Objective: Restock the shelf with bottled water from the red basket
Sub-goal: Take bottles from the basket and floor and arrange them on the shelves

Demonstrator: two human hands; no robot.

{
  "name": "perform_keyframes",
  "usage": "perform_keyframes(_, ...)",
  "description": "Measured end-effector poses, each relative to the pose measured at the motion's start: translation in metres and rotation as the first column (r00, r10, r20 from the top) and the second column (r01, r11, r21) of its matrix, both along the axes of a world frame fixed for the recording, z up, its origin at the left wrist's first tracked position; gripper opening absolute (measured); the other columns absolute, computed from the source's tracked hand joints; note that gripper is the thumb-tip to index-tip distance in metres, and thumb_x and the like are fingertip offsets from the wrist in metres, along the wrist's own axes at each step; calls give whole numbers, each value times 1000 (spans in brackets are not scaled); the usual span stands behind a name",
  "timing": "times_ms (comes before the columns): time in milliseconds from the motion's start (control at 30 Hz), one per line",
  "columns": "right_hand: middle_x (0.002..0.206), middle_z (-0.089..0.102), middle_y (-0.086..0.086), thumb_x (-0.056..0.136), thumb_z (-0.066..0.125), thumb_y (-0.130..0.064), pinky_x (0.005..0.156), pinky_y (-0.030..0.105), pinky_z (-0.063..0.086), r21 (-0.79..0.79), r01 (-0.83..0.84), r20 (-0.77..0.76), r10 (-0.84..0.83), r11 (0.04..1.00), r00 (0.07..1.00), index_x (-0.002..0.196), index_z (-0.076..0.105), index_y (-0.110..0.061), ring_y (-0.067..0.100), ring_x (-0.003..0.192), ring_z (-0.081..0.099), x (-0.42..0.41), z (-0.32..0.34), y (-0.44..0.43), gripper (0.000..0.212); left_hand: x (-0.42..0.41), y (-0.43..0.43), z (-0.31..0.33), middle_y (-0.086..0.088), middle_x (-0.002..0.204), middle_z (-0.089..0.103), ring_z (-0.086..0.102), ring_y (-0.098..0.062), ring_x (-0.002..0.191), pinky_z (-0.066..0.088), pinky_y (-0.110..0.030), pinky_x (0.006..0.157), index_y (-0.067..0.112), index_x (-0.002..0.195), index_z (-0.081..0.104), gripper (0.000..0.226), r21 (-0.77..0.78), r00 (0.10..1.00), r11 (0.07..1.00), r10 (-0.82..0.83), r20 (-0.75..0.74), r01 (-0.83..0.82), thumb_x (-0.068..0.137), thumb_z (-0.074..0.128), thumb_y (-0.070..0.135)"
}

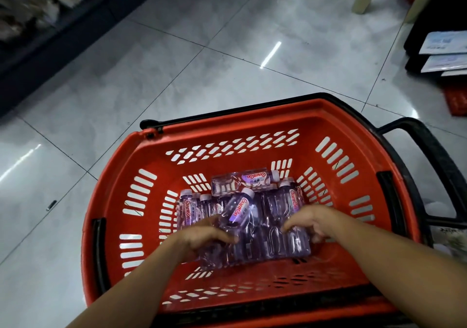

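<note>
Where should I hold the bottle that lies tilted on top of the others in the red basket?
Grip the tilted bottle around its labelled middle, coming from above. It rests on the other bottles with its cap pointing up and away, so its sides look free. The left hand is nearest.

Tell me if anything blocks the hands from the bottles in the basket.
Nothing visible does. The left hand and right hand are already down on the bottles inside the red basket, which is open on top. Whether either grip has closed is unclear.
</note>
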State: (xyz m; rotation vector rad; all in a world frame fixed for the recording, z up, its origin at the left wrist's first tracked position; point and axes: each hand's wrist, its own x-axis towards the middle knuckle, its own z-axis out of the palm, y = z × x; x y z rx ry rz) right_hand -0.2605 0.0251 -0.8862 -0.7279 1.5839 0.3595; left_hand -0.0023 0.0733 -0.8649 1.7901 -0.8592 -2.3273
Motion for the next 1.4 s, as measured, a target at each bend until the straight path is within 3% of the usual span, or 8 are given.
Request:
perform_keyframes(233, 116, 65, 16, 71, 81, -7, 102, 51, 46, 174, 250, 230, -287, 952, 930, 110, 60, -5, 33, 109, 62, 15, 24, 1, 44, -23, -4, 7, -14, 95, 68, 67, -23, 78, 54, -36, 73, 11, 112, 51, 25, 35, 939, 953, 303, -162, -302, 91, 54, -1)
perform_keyframes(333, 132, 57, 15, 38, 95, -7, 102, 53, 45, 150, 255, 288, -288, 955, 913, 113, 62, -7, 33, 114, 60, 13, 42, 10, 82, -44, -1, 16, -14, 113, 69, 67, -28, 104, 54, -48, 90, 17, 122, 49, 36, -22, 994, 996, 83, -64, -85, 90, 63, 9)
perform_keyframes(467, 157, 26, 13, 82, 77, -23, 114, 55, 24, 53, 185, 191, -192, 981, 963, 145, 36, -4, 38, 144, 25, 10, 50, 24, 77, -84, 6, 6, -10, 118, 57, 57, -27, 108, 55, -50, 87, 10, 110, 51, 38, -41, 974, 997, -49, 220, 59, 84, 74, 26)
perform_keyframes(600, 160, 21, 11, 88, 71, -28, 114, 58, 21, 47, 133, 155, -139, 990, 978, 150, 28, -5, 39, 145, 20, 9, 48, 24, 79, -96, -1, 3, -16, 104, 62, 59, -26, 84, 53, -40, 71, 4, 98, 59, 21, -19, 969, 1000, 4, 249, 1, 87, 70, 19)
perform_keyframes(800, 135, 51, 15, 84, 75, -24, 114, 47, 31, 12, 40, 118, -41, 999, 992, 133, 47, -6, 34, 124, 48, 9, 36, 19, 59, -81, 3, 0, -14, 91, 71, 67, -30, 89, 55, -51, 81, -1, 113, 51, 23, 89, 977, 973, 213, 11, -213, 93, 59, 7)
perform_keyframes(900, 148, 43, 12, 72, 83, -19, 111, 45, 37, -130, 118, 155, -97, 984, 983, 149, 26, -9, 31, 135, 42, 7, 34, 15, 96, -71, 1, 2, -19, 120, 67, 62, -35, 114, 49, -64, 89, 0, 133, 42, 46, 131, 944, 951, 296, -146, -278, 90, 60, 5)
perform_keyframes(1167, 157, 30, 1, 73, 79, -23, 116, 46, 29, -336, 371, 500, -170, 866, 849, 151, -16, -33, 23, 140, 35, -23, 110, 17, 122, -78, -30, 70, -11, 134, 60, 62, -31, 118, 41, -73, 93, 28, 140, 41, 75, -224, 942, 943, 177, -286, -245, 77, 76, 7)
perform_keyframes(1400, 119, 67, 1, 77, 76, -15, 98, 44, 52, -693, 471, 498, -110, 546, 860, 133, 37, -28, 19, 108, 66, -91, 241, 56, 70, -151, -35, 183, -9, 123, 68, 64, -28, 116, 53, -58, 86, 19, 132, 51, 51, -533, 912, 820, -36, -408, -206, 86, 59, 0)
